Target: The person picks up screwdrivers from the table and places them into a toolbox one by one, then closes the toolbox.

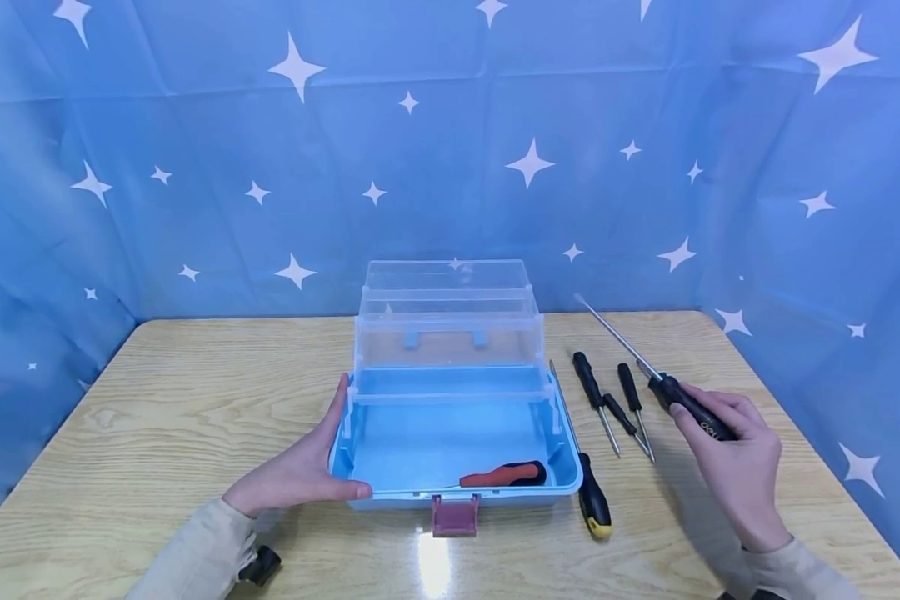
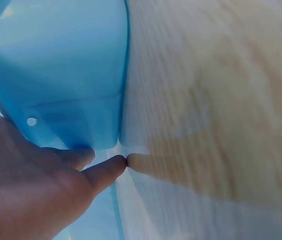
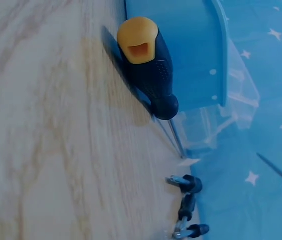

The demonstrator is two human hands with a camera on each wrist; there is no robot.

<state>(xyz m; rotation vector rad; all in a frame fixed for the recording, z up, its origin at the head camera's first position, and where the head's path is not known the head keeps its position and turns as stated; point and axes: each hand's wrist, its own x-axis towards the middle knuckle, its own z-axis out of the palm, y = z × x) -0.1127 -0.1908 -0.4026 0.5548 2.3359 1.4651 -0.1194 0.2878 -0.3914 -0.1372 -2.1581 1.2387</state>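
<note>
Fingers of your left hand (image 1: pixel 300 471) lie straight against the open blue plastic toolbox (image 1: pixel 453 467); your right hand (image 1: pixel 731 450) grips a long black-handled screwdriver (image 1: pixel 663 385), lifted above the wooden table (image 1: pixel 157 417).

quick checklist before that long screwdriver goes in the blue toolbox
1. Right hand has a firm grip on the long screwdriver: ok, fingers curled round its black handle, shaft raised off the table.
2. Toolbox open: ok, clear lid and tray folded back.
3. Toolbox steadied: ok, left hand rests flat against its left wall.
4. Room in the bottom: ok, only the red-handled screwdriver lies there, along the front wall.
5. Path clear: cannot tell for sure; the yellow-capped screwdriver and three small black screwdrivers lie on the table between hand and box.
6. Long shaft fits inside: cannot tell.
</note>
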